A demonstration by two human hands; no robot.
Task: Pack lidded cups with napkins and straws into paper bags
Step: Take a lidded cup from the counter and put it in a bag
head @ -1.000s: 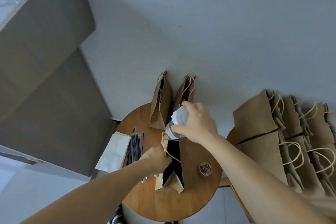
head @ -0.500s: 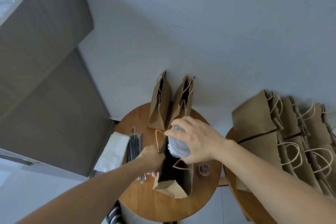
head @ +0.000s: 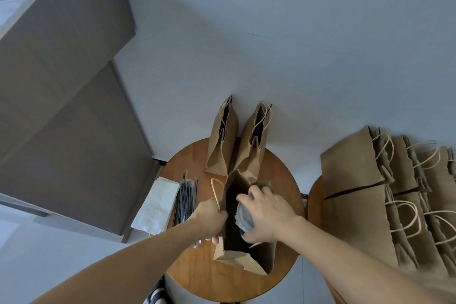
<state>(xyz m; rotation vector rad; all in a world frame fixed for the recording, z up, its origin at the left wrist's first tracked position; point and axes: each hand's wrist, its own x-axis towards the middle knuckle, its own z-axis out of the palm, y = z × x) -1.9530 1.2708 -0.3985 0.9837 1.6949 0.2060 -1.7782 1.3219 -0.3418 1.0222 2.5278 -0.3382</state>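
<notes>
Clear lidded cup (head: pixel 244 217) tilted, half inside open brown paper bag (head: pixel 243 258) on table.

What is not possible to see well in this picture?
Head view, lidded cup: mostly covered by the right hand.
Head view, left hand: its grip partly hidden by the open bag.
Head view, two standing bags: insides too dark.
Head view, bag stack: cut off by the right edge.

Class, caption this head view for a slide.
Right hand holds clear lidded cup in mouth of brown paper bag; left hand grips its edge.
</notes>
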